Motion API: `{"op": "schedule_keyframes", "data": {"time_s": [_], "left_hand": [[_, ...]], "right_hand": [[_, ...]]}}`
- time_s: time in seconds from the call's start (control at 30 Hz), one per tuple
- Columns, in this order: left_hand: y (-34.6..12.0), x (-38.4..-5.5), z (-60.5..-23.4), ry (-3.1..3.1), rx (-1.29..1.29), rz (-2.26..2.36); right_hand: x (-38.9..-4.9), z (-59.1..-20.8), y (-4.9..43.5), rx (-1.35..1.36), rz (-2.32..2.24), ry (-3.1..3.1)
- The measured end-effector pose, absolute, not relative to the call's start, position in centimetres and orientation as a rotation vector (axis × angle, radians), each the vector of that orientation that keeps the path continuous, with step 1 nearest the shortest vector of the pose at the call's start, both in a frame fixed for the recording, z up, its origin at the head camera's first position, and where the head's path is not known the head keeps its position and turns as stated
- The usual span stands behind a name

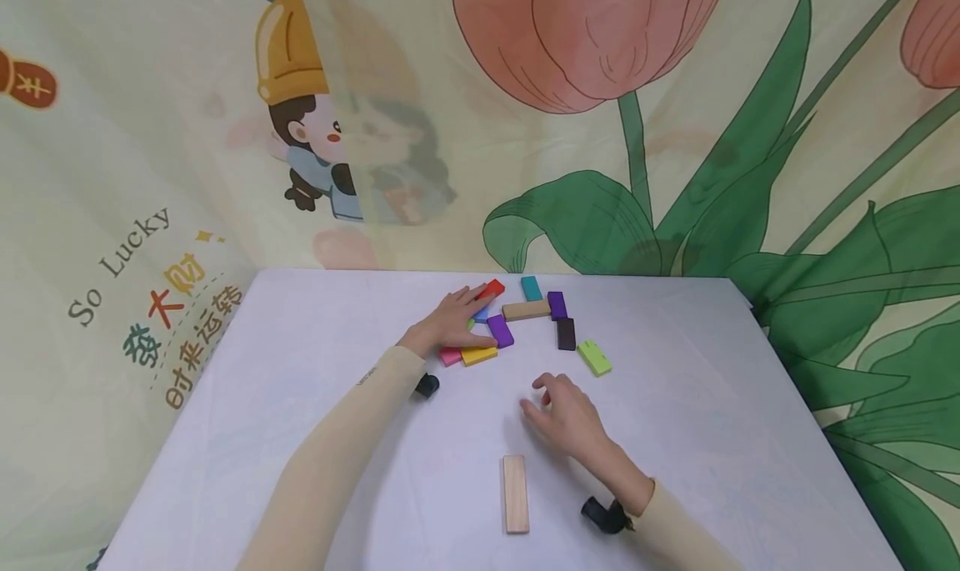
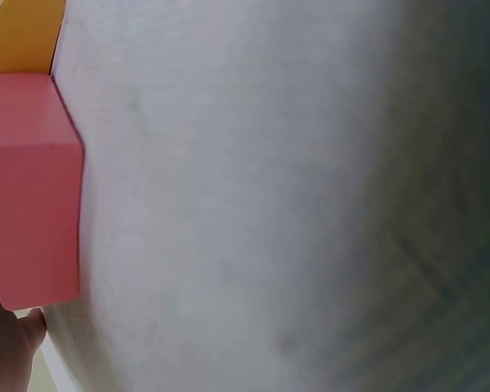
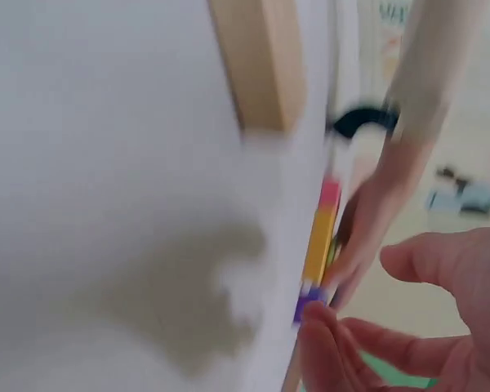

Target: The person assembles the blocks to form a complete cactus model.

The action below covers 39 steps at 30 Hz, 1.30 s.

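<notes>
My left hand [image 1: 452,319] lies spread over a cluster of coloured blocks. Its fingertips reach a red block [image 1: 492,289], and the thumb stretches across beside a purple block [image 1: 500,331] and a yellow block [image 1: 479,356]. A pink block [image 2: 33,220] pokes out under that hand, end to end with the yellow one. Blue and green blocks are mostly covered by the fingers. My right hand [image 1: 568,414] hovers above the table with fingers loosely bent and nothing in them. Nearer the front lies a plain wooden block [image 1: 516,494].
Right of the cluster are a teal block [image 1: 531,288], a wooden block [image 1: 527,310], a second purple block [image 1: 557,305], a black block [image 1: 566,334] and a lime green block [image 1: 595,358]. They lie on a white-covered table [image 1: 675,438] near its back edge, before a printed curtain.
</notes>
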State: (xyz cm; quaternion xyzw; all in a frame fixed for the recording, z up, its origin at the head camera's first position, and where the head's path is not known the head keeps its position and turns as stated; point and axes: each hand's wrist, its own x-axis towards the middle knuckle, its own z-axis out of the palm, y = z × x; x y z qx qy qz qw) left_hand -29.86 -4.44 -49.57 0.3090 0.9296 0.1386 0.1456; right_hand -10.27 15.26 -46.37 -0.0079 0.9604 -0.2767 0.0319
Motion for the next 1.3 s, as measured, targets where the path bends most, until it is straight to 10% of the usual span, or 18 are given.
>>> {"op": "schedule_keyframes", "data": {"time_s": [0.6,1.3], "left_hand": [[-4.6,-29.8,-49.3,2.663,0.889,0.401],[-4.6,-29.5,-49.8,2.693,0.884,0.379]], "right_hand": [[-23.5,-47.9,19.1,-0.098,-0.808,3.122],[-26.2,-48.3,18.6,-0.092,-0.547,3.071]]}}
